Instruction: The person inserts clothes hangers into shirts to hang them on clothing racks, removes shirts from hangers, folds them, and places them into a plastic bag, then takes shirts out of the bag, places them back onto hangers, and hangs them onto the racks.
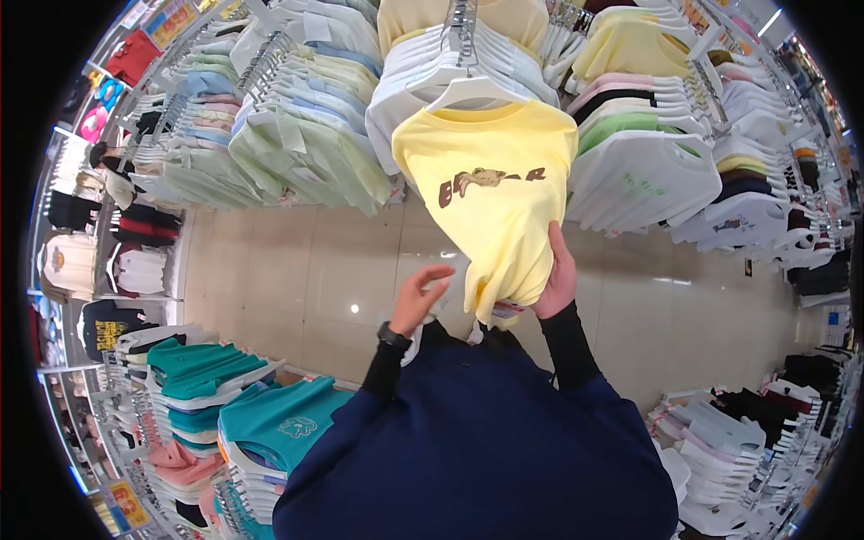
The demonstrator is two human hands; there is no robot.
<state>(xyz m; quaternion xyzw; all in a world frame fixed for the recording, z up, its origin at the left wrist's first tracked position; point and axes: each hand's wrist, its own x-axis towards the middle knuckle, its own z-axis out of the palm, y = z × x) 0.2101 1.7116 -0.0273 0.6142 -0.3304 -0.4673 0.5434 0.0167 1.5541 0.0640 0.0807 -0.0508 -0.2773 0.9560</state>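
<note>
A yellow T-shirt [504, 220] with brown lettering and a bear print hangs from a white hanger [477, 91] at the front of the rack ahead. My right hand [560, 274] grips the shirt's lower right side, and the cloth is gathered and pulled toward me. A tag [507, 310] with red and white on it shows at the hem. To the left of the shirt, my left hand [419, 299] is raised with its fingers apart and holds nothing. A dark watch [393, 337] is on that wrist.
Light green shirts [301, 153] hang ahead on the left, white shirts [643, 180] on the right. Teal shirts [279, 414] hang close by at lower left, and more white garments [720, 441] at lower right. Pale tiled floor [297, 270] lies between the racks.
</note>
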